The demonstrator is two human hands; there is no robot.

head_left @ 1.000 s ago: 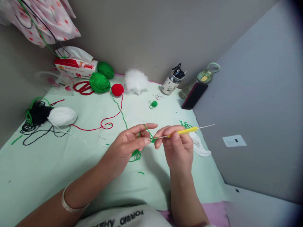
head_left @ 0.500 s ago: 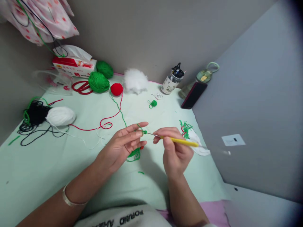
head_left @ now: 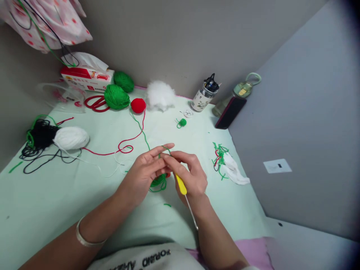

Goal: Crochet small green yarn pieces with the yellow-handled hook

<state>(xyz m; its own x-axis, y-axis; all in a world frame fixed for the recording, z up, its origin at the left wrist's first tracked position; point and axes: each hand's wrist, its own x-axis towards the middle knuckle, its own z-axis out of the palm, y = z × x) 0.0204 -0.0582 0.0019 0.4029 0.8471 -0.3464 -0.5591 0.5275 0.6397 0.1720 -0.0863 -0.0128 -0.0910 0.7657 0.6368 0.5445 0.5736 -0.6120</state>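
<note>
My left hand pinches a small piece of green crochet between thumb and fingers, with green yarn running over its raised index finger. The crochet piece is mostly hidden by the fingertips. My right hand is closed around a yellow-handled crochet hook, whose rear metal shaft points down toward the wrist. Its fingertips meet those of my left hand, and the hook's working end is hidden there. Beneath the hands lies a loose heap of green yarn, with a bit of red beside it.
Green yarn balls, a red yarn ball, red scissors and white stuffing line the back. White yarn lies left. Yarn scraps lie right, below a phone leaning on a bottle.
My right hand has moved left to meet my left fingertips. The crochet hook has swung from pointing right to pointing down toward me. My left hand still holds the green piece.
</note>
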